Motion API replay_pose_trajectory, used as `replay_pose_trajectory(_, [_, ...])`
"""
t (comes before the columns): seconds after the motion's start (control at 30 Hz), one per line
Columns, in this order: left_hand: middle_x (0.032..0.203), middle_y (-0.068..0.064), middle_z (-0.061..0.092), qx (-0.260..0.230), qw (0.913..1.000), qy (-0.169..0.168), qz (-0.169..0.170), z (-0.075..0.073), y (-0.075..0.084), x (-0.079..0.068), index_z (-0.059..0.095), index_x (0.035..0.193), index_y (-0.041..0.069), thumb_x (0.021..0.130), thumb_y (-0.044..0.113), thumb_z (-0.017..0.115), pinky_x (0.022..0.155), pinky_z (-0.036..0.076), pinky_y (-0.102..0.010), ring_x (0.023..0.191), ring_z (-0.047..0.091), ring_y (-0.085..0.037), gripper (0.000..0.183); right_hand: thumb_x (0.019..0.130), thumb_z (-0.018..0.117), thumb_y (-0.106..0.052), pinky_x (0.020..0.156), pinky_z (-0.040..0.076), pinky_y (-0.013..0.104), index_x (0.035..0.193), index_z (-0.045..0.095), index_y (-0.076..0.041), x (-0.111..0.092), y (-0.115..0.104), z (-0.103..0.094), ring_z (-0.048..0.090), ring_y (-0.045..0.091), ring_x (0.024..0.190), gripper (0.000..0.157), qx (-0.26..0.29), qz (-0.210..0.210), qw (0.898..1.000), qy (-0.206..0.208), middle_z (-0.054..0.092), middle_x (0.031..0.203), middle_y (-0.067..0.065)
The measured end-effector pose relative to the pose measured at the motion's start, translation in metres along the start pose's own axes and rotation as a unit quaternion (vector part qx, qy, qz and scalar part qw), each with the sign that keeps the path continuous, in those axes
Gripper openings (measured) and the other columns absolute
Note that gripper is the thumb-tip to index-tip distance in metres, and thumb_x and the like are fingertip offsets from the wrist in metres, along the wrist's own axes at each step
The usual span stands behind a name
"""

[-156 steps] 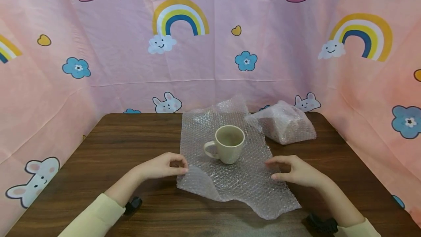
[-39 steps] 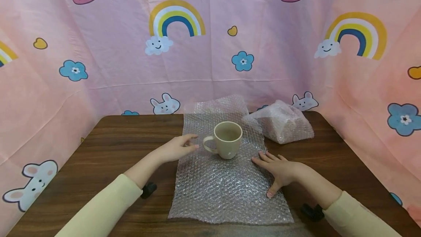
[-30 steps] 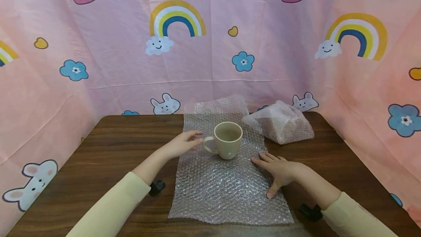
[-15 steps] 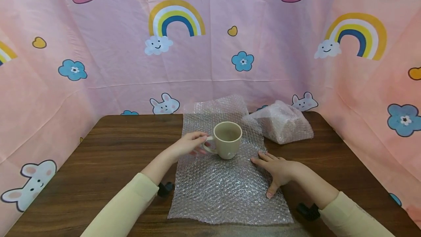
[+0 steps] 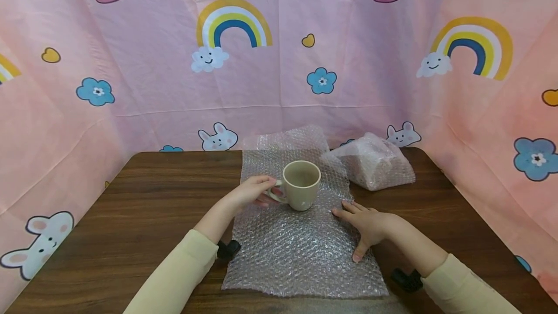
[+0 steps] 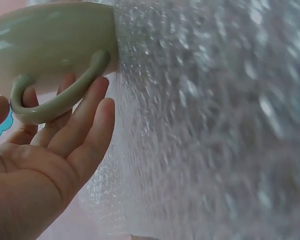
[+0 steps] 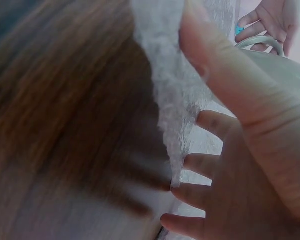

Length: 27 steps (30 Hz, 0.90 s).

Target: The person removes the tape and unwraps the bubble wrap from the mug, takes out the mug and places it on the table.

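Note:
A beige mug stands upright on a flat sheet of bubble wrap, its handle pointing left. My left hand is at that handle. In the left wrist view the thumb lies at the handle's upper end, and the fingers curve around behind it. My right hand is spread with straight fingers over the right edge of the sheet. Seen from the right wrist, those fingertips reach along the wrap's edge, with the mug beyond them.
At the back right of the brown wooden table sits a bundle wrapped in bubble wrap. Behind the table hangs a pink printed cloth, which also closes off both sides.
The bubble wrap's raised front corner has come down flat. My left hand has moved right onto the mug's handle. My right hand has gone onto the sheet and stayed there for the last second.

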<state>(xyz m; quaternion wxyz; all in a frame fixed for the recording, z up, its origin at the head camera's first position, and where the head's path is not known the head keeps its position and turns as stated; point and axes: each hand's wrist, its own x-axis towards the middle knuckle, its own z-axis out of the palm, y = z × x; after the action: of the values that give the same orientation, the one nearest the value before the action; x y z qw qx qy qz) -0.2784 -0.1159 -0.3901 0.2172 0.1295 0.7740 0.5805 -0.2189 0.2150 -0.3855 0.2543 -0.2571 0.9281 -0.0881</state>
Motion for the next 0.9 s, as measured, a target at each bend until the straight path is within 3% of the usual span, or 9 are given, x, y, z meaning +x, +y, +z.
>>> replay_pose_trajectory(0.37, [0.099,-0.012,0.068,-0.053,0.9985,-0.013,-0.007,0.0000,-0.0017,0.0050,0.056,0.114,0.001,0.103,0.026,0.047,0.085,0.050,-0.047,0.096,0.066,-0.035,0.029,0.059,0.084,-0.048,0.104,0.015,0.067,0.153,0.023,-0.014,-0.0010,-0.0014,-0.0011,0.004,0.043,0.142,0.118,0.005,-0.001,1.000,0.002,0.008,0.157,0.020])
replay_pose_trajectory(0.6, [0.094,-0.011,0.064,-0.075,0.9968,-0.026,0.014,0.0003,-0.0057,0.0056,0.049,0.117,-0.006,0.103,0.024,0.046,0.087,0.049,-0.050,0.098,0.064,-0.038,0.033,0.059,0.085,-0.046,0.104,0.015,0.067,0.153,0.023,-0.013,-0.0013,-0.0024,-0.0012,0.005,0.043,0.141,0.117,0.013,-0.002,1.000,0.003,0.008,0.157,0.021])
replay_pose_trajectory(0.9, [0.087,-0.007,0.063,-0.094,0.9950,-0.011,0.031,0.0037,-0.0088,0.0057,0.054,0.109,-0.002,0.102,0.023,0.049,0.084,0.050,-0.051,0.093,0.066,-0.039,0.026,0.059,0.085,-0.046,0.104,0.016,0.066,0.153,0.023,-0.013,-0.0008,-0.0007,-0.0006,0.006,0.043,0.141,0.118,0.016,-0.005,1.000,0.006,0.009,0.157,0.021])
